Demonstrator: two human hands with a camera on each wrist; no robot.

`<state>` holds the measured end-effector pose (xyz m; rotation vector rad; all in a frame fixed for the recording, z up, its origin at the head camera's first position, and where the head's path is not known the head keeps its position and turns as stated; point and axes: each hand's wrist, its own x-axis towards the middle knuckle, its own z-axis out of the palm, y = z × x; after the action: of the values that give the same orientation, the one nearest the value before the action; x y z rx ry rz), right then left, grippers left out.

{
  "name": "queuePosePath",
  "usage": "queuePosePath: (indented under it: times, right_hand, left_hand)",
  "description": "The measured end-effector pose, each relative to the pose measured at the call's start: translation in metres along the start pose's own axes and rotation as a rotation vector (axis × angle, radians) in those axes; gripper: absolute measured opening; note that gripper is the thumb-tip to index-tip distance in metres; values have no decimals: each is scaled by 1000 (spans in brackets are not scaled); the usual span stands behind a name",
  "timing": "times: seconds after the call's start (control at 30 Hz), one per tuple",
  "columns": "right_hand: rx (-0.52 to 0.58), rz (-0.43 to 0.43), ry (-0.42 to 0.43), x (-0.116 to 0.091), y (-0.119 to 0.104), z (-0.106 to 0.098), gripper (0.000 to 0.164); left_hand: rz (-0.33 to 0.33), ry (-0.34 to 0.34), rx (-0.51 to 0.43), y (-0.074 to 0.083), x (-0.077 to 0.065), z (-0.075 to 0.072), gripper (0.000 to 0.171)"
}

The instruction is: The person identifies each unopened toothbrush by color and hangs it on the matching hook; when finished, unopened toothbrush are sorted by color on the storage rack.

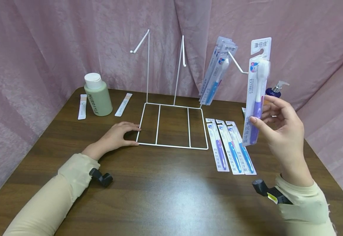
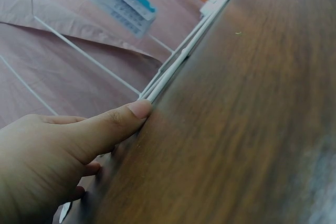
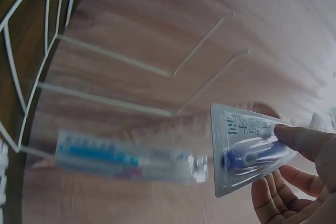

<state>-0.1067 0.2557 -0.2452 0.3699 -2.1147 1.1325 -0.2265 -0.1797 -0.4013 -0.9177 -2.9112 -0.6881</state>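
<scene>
My right hand pinches a packaged purple toothbrush by the lower part of its card, holding it upright above the table. In the right wrist view, the thumb lies on one face of the toothbrush pack, with fingers behind it. A white wire rack stands at the table's middle. My left hand rests at its front left corner, thumb and fingertips touching the base wire. Several toothbrush packs hang on the rack's right hook, whose arm ends close to the held pack. The other two hooks hold nothing.
Three toothbrush packs lie side by side right of the rack. A green bottle stands at the back left between two small sachets. Behind my right hand, a dark blue pump bottle is partly hidden. A pink curtain hangs behind.
</scene>
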Motion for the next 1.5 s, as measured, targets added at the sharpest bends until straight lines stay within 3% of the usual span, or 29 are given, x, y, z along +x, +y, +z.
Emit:
queuePosePath:
  times: [0.2,0.67,1.13,1.5]
  right_hand:
    - [16,-73,-67,-2,-12,22,59]
    - [-3,-89,-131,4,-13,69,57]
    - [-41,-49,-128,9,-5,94,58]
    - [-36,-79,-122,5,-4,102,58]
  left_hand:
    - [2,6,4,0,0,1,59]
    - [7,17,2,0,3,4,59]
    - [8,8,2,3,5,4,59]
    - [3,7,-2,5,4,4,59]
